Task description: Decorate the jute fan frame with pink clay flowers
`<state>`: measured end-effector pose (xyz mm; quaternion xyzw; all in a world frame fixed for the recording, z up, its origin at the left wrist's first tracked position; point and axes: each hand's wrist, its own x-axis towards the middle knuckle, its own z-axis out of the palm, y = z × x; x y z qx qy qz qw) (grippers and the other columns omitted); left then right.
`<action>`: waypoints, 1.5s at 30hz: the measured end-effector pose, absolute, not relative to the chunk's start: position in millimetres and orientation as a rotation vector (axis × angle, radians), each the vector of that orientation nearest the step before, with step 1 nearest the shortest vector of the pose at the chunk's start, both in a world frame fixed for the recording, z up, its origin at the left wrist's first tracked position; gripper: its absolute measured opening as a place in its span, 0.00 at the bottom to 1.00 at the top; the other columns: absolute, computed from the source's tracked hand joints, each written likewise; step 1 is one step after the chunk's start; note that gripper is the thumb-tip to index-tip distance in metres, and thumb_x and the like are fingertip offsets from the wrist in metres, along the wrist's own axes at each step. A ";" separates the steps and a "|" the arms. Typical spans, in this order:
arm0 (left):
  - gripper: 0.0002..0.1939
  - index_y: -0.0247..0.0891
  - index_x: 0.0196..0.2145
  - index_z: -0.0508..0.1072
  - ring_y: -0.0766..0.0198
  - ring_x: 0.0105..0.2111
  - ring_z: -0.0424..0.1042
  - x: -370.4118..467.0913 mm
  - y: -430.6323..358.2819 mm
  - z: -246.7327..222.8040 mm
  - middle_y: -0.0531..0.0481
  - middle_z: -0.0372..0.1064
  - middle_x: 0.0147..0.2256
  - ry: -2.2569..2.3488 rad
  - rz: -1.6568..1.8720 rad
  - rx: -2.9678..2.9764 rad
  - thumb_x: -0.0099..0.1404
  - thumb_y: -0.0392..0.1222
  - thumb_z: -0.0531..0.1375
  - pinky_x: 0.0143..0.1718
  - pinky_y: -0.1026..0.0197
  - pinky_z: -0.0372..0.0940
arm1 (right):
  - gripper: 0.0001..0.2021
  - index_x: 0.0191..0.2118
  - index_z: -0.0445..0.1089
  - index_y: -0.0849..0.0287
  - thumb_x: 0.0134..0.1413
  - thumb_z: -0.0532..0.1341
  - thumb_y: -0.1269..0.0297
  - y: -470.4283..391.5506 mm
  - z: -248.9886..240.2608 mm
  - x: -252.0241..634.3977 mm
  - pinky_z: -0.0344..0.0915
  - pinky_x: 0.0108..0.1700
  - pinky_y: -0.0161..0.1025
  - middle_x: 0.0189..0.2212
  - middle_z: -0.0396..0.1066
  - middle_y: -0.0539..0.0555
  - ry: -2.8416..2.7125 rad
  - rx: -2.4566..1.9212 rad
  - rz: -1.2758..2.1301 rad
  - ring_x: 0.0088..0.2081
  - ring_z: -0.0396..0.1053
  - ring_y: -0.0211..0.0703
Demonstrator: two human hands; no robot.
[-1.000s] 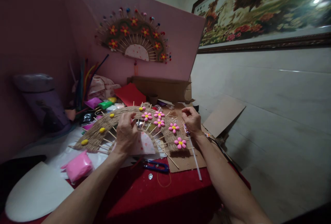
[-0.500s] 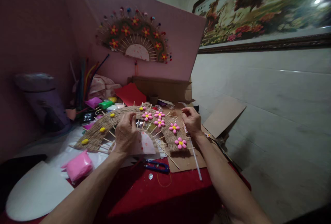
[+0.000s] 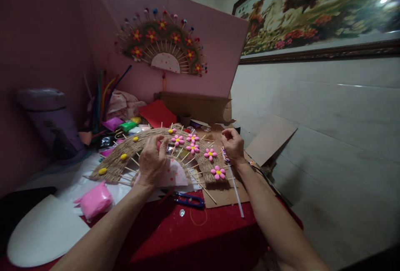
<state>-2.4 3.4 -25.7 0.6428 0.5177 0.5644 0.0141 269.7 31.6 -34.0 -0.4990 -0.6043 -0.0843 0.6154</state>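
Observation:
My left hand (image 3: pixel 152 160) is closed above the middle of a half-round twine-woven fan (image 3: pixel 114 162), its fingers curled round a small piece of pink modelling clay (image 3: pixel 158 143). Past the fan's right side, my right hand (image 3: pixel 233 144) is raised with thumb and forefinger pinched; whatever lies between them is too small to tell. Several pink clay flowers (image 3: pixel 210 154) with yellow centres sit on the fan's right half. Bare yellow clay ovals (image 3: pixel 123 156) dot its left half. A white spotted half-circle (image 3: pixel 175 173) forms the fan's core, partly hidden by my left hand.
Blue-handled snips (image 3: pixel 190 200) lie on the red cloth (image 3: pixel 162 237) in front. A pink clay packet (image 3: pixel 95 201) rests at left, near a white rounded board (image 3: pixel 43 233). A clear stick (image 3: pixel 237 194) lies on cardboard at right. A finished fan (image 3: pixel 165 37) hangs behind.
My left thumb has shifted away from the fingertips, so the pink clay now shows. My right hand has moved slightly to the right, still pinched. The fan stays put.

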 end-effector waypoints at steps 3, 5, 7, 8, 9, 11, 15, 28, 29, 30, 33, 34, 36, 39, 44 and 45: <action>0.10 0.36 0.40 0.70 0.55 0.39 0.69 -2.8 4.4 -26.8 0.45 0.71 0.38 1.598 1.785 2.050 0.62 0.41 0.55 0.41 0.55 0.63 | 0.05 0.33 0.67 0.58 0.48 0.57 0.67 32.0 -34.3 269.9 0.64 0.34 0.37 0.28 0.68 0.51 -1.394 -1.136 -0.194 0.29 0.65 0.39; 0.10 0.36 0.40 0.70 0.56 0.39 0.69 -3.1 5.7 -28.7 0.45 0.71 0.38 1.601 1.792 2.065 0.60 0.38 0.55 0.40 0.56 0.63 | 0.05 0.34 0.67 0.58 0.48 0.57 0.68 31.9 -34.3 270.0 0.65 0.34 0.38 0.29 0.69 0.52 -1.400 -1.139 -0.198 0.29 0.65 0.39; 0.10 0.37 0.40 0.70 0.56 0.39 0.69 -3.4 6.8 -30.5 0.46 0.71 0.37 1.597 1.796 2.075 0.60 0.36 0.54 0.40 0.56 0.63 | 0.05 0.33 0.67 0.58 0.47 0.57 0.68 31.5 -34.2 270.0 0.64 0.34 0.38 0.29 0.68 0.52 -1.403 -1.147 -0.208 0.28 0.65 0.39; 0.10 0.37 0.39 0.70 0.56 0.39 0.69 -3.4 7.3 -31.1 0.46 0.71 0.37 1.593 1.795 2.080 0.60 0.36 0.54 0.40 0.56 0.63 | 0.05 0.33 0.67 0.58 0.47 0.57 0.68 31.4 -34.2 270.1 0.64 0.34 0.38 0.28 0.68 0.51 -1.404 -1.150 -0.212 0.28 0.65 0.39; 0.09 0.37 0.39 0.70 0.57 0.39 0.69 -3.5 7.5 -31.5 0.47 0.71 0.37 1.589 1.796 2.082 0.60 0.36 0.54 0.40 0.56 0.63 | 0.05 0.33 0.67 0.58 0.47 0.57 0.68 31.3 -34.1 270.1 0.64 0.34 0.38 0.28 0.68 0.51 -1.401 -1.150 -0.215 0.28 0.65 0.40; 0.09 0.37 0.39 0.70 0.57 0.38 0.69 -3.4 7.7 -32.0 0.47 0.70 0.37 1.588 1.792 2.086 0.60 0.36 0.54 0.40 0.56 0.63 | 0.05 0.33 0.67 0.58 0.47 0.57 0.68 31.4 -34.1 270.1 0.64 0.34 0.38 0.28 0.68 0.51 -1.389 -1.150 -0.213 0.28 0.65 0.40; 0.09 0.38 0.38 0.70 0.56 0.38 0.69 -3.2 7.3 -32.0 0.47 0.70 0.37 1.591 1.780 2.093 0.60 0.36 0.54 0.40 0.56 0.63 | 0.04 0.32 0.65 0.57 0.47 0.57 0.68 31.9 -34.1 270.1 0.63 0.33 0.37 0.26 0.67 0.50 -1.359 -1.154 -0.184 0.27 0.65 0.39; 0.09 0.37 0.38 0.70 0.57 0.37 0.69 -2.0 5.0 -30.9 0.47 0.70 0.36 1.586 1.765 2.111 0.59 0.35 0.54 0.40 0.56 0.63 | 0.06 0.32 0.70 0.59 0.49 0.55 0.69 31.0 -32.5 269.8 0.61 0.32 0.37 0.28 0.66 0.51 -1.435 -1.135 -0.183 0.28 0.63 0.38; 0.09 0.38 0.38 0.70 0.57 0.37 0.69 -1.8 4.8 -30.9 0.47 0.70 0.35 1.587 1.763 2.112 0.59 0.35 0.54 0.40 0.56 0.63 | 0.06 0.32 0.70 0.59 0.50 0.56 0.69 31.0 -32.5 269.8 0.61 0.32 0.37 0.28 0.66 0.51 -1.444 -1.130 -0.187 0.28 0.63 0.38; 0.09 0.38 0.38 0.70 0.57 0.38 0.69 -1.7 4.6 -30.8 0.47 0.70 0.35 1.591 1.760 2.111 0.59 0.36 0.54 0.40 0.56 0.63 | 0.07 0.32 0.70 0.59 0.50 0.56 0.69 30.9 -32.6 269.8 0.61 0.32 0.37 0.28 0.66 0.51 -1.453 -1.127 -0.191 0.27 0.62 0.38; 0.09 0.38 0.38 0.70 0.57 0.38 0.69 -1.2 3.7 -30.4 0.47 0.70 0.36 1.605 1.746 2.105 0.59 0.36 0.54 0.40 0.56 0.63 | 0.07 0.32 0.71 0.59 0.50 0.56 0.69 30.7 -32.7 270.1 0.62 0.32 0.37 0.28 0.67 0.51 -1.483 -1.123 -0.211 0.27 0.63 0.38; 0.09 0.38 0.38 0.70 0.57 0.38 0.69 -1.0 3.5 -30.2 0.47 0.70 0.36 1.606 1.742 2.104 0.59 0.36 0.54 0.40 0.56 0.63 | 0.07 0.32 0.71 0.59 0.51 0.56 0.69 30.6 -32.7 270.2 0.62 0.32 0.37 0.28 0.67 0.51 -1.491 -1.124 -0.219 0.28 0.63 0.38; 0.09 0.38 0.38 0.70 0.57 0.38 0.69 -0.7 3.0 -30.0 0.47 0.70 0.37 1.595 1.741 2.108 0.59 0.35 0.54 0.40 0.56 0.63 | 0.07 0.32 0.71 0.58 0.51 0.56 0.69 30.2 -32.6 270.3 0.62 0.33 0.38 0.28 0.67 0.51 -1.504 -1.127 -0.231 0.28 0.63 0.39; 0.09 0.39 0.38 0.70 0.57 0.39 0.69 -0.2 2.6 -29.8 0.47 0.70 0.37 1.580 1.740 2.114 0.59 0.35 0.53 0.41 0.55 0.63 | 0.07 0.32 0.72 0.58 0.51 0.56 0.70 30.0 -32.6 270.3 0.62 0.33 0.38 0.28 0.68 0.51 -1.520 -1.134 -0.252 0.28 0.63 0.39; 0.09 0.38 0.38 0.70 0.56 0.38 0.69 -0.1 2.4 -30.0 0.47 0.70 0.36 1.588 1.728 2.118 0.59 0.35 0.54 0.39 0.55 0.63 | 0.08 0.32 0.73 0.58 0.52 0.56 0.70 31.5 -34.2 270.8 0.62 0.34 0.38 0.28 0.68 0.51 -1.540 -1.110 -0.270 0.30 0.65 0.39; 0.10 0.38 0.38 0.70 0.56 0.38 0.69 -0.2 2.4 -30.2 0.47 0.70 0.36 1.589 1.725 2.120 0.59 0.34 0.54 0.39 0.55 0.63 | 0.08 0.32 0.73 0.58 0.52 0.56 0.70 31.8 -34.6 270.8 0.63 0.34 0.38 0.28 0.68 0.51 -1.540 -1.103 -0.271 0.30 0.65 0.39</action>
